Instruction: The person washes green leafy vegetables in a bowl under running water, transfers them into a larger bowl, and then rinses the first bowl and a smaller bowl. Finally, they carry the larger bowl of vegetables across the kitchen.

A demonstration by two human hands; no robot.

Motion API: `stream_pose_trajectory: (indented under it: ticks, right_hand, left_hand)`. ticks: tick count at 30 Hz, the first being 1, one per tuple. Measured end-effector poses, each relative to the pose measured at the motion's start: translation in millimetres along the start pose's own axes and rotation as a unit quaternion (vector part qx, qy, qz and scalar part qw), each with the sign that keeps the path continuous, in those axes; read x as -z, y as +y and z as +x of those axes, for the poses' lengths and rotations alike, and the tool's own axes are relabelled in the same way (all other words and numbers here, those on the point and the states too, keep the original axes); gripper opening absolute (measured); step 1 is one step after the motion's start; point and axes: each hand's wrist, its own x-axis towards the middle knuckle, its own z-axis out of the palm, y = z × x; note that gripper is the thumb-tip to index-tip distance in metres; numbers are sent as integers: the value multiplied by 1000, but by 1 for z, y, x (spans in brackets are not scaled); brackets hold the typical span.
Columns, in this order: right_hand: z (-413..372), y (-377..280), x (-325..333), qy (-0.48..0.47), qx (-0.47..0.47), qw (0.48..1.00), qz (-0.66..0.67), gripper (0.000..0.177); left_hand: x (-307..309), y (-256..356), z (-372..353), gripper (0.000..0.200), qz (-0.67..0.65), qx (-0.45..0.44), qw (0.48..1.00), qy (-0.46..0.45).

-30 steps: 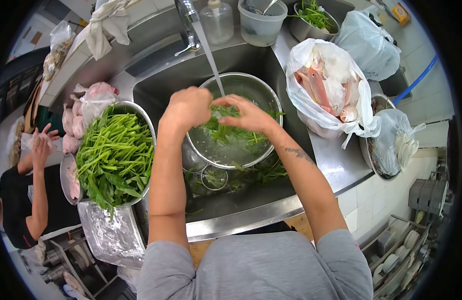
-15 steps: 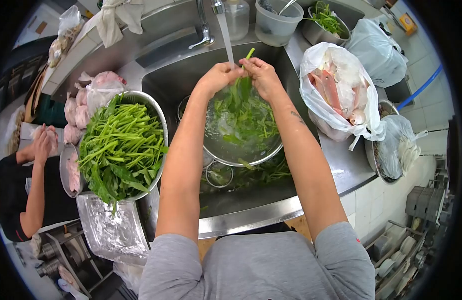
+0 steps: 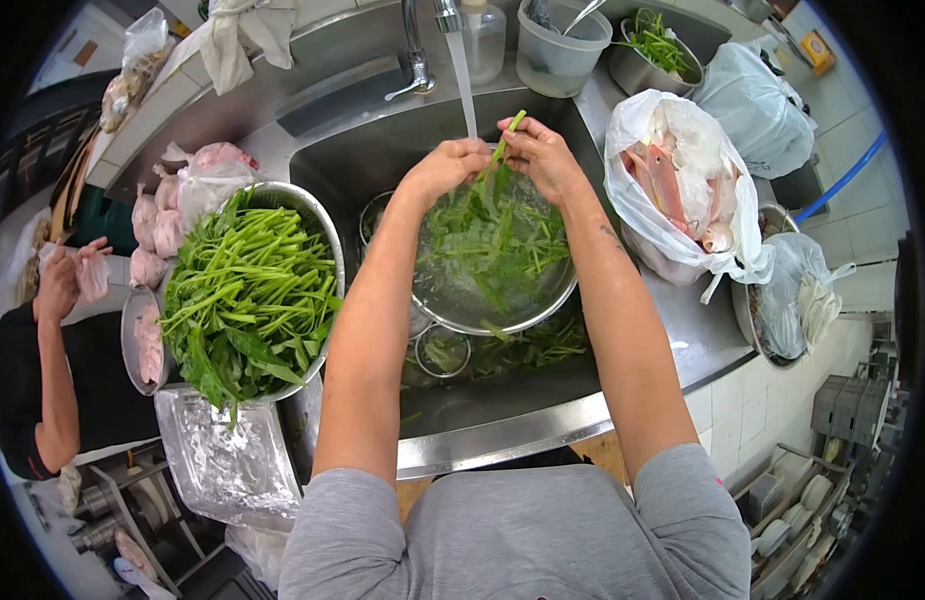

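Over a metal bowl (image 3: 528, 325) of water and loose leaves in the sink, my right hand (image 3: 543, 158) pinches a green leafy stem (image 3: 501, 155), whose tip points up and right. Close on its left, my left hand (image 3: 451, 170) has its fingers curled by the same stem; whether they grip it is hidden. Running water (image 3: 463, 85) falls from the faucet (image 3: 446, 15) just behind my hands. Cut greens (image 3: 498, 240) float in the bowl. More leaves lie in the sink (image 3: 453, 405) below it, around a small metal ring-shaped item (image 3: 444, 352).
A large bowl heaped with greens (image 3: 248, 290) stands left, beside bagged pink meat (image 3: 208, 180) and a foil-like tray (image 3: 226, 450). Fish in a white bag (image 3: 683, 185) is at right. A co-worker's hands (image 3: 68, 280) hold a plastic bag at far left.
The stem has tilted further right, and my right hand has shifted slightly right and down. My left hand has lowered a little. The co-worker's hands have moved apart. The view has shifted slightly.
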Motion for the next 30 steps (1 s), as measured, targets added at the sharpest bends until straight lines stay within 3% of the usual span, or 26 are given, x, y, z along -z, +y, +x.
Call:
stream_pose_trajectory:
  ticks: [2,8,11,13,15,18,19,20,22,24,25,26,28,29,30]
  right_hand:
    - [-3,-5,1,-6,-3,1000,-21,18]
    - [2,1,8,24,-8,999,-46,17]
    - [0,9,8,57,49,997,-10,14]
    - [-9,16,2,91,125,988,25,13]
    - [-25,18,0,119,133,984,-12,15]
    - [-45,30,3,98,98,975,-175,17]
    - [-52,38,-1,92,105,975,-173,16]
    - [-61,36,-8,92,101,970,-200,18]
    - [-71,39,-18,90,120,988,-20,24]
    - [-90,35,-9,70,86,993,-34,27]
    - [-108,22,-4,84,71,989,-104,23]
    - [-124,3,-1,95,51,979,-173,19]
    - [-162,-34,24,212,206,858,-419,16]
    - [-191,-72,30,266,240,835,-417,13]
    - [-213,-95,54,332,179,803,-462,14]
  left_hand:
    - [-4,5,-2,19,22,-39,999,28]
    - [-5,-5,7,18,272,-80,953,111]
    - [-11,-16,10,19,238,-184,928,219]
    - [-7,-26,10,21,89,-85,941,316]
    - [-1,-30,1,20,-4,6,927,376]
    - [-27,-13,-9,21,18,-84,937,340]
    - [-33,-9,-9,22,136,-141,928,318]
    - [-45,-9,-8,22,133,-152,933,298]
    - [-82,-11,-10,22,122,-181,944,248]
    - [-103,9,-29,24,-5,-10,979,203]
    - [-106,0,-32,25,87,-57,970,219]
    - [-104,-10,-33,26,175,-106,950,238]
    - [-93,-20,-41,27,109,-3,969,220]
    - [-87,-28,-49,27,109,6,970,218]
    - [-85,-33,-56,28,110,15,969,221]
